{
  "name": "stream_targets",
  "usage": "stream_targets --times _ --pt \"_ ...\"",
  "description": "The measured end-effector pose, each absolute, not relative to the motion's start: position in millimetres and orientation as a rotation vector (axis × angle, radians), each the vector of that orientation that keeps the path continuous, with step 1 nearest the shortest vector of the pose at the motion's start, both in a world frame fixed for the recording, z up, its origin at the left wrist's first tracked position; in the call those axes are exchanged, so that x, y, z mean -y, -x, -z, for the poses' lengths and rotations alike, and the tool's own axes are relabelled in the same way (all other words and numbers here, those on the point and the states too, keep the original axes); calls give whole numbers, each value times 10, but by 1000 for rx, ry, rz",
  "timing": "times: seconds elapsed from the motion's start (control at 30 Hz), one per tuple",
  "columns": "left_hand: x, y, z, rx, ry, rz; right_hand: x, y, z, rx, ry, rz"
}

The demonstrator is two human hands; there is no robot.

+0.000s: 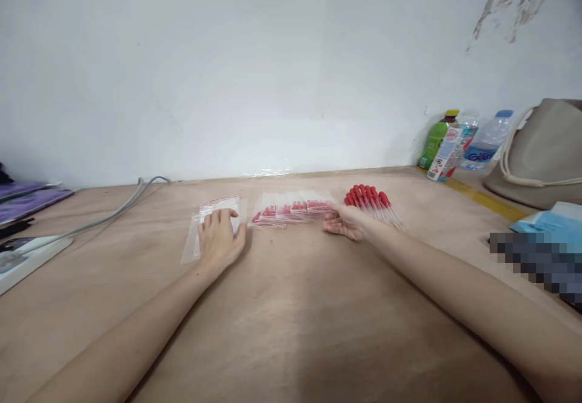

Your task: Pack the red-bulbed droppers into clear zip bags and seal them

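Observation:
My left hand [219, 237] rests palm down, fingers loosely spread, over a stack of clear zip bags [193, 239]. Right of it, a row of overlapping zip bags [291, 211] holds droppers with red bulbs. My right hand [344, 222] is at the right end of that row. Its thumb and forefinger close on the edge of the last filled zip bag [318, 206], while the other fingers stretch leftward below it. Just beyond the right wrist, several loose droppers [370, 200] with red bulbs and clear stems lie fanned side by side, partly behind the forearm.
Bottles [436, 139] and a beige drawstring bag [541, 142] stand at the back right, near a light-blue packet [552, 227]. A grey cable [122, 206] crosses the left side towards a white box [36, 260]. Purple packages [31, 200] lie far left. A white wall [273, 76] bounds the table.

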State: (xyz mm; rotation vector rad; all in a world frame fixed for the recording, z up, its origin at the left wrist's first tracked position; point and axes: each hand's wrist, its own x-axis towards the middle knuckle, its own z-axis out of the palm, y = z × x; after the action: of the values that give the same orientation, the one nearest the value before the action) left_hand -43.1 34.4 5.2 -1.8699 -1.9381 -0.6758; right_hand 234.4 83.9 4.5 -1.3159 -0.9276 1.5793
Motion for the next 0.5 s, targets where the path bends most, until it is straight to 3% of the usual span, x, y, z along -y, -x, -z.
stream_targets --times 0.13,0.2,0.37,0.5 --pt "-491 619 13 2242 1782 373 -701 -2548 -124 1456 1572 -1468" --pt "-550 685 66 2397 1756 262 -696 -2656 -191 1670 1631 -1203" --pt "-627 774 146 2411 1786 202 -820 -2900 -273 1830 1789 -120" --pt "-646 819 120 2376 1817 214 -870 -2972 -169 1779 1978 37"
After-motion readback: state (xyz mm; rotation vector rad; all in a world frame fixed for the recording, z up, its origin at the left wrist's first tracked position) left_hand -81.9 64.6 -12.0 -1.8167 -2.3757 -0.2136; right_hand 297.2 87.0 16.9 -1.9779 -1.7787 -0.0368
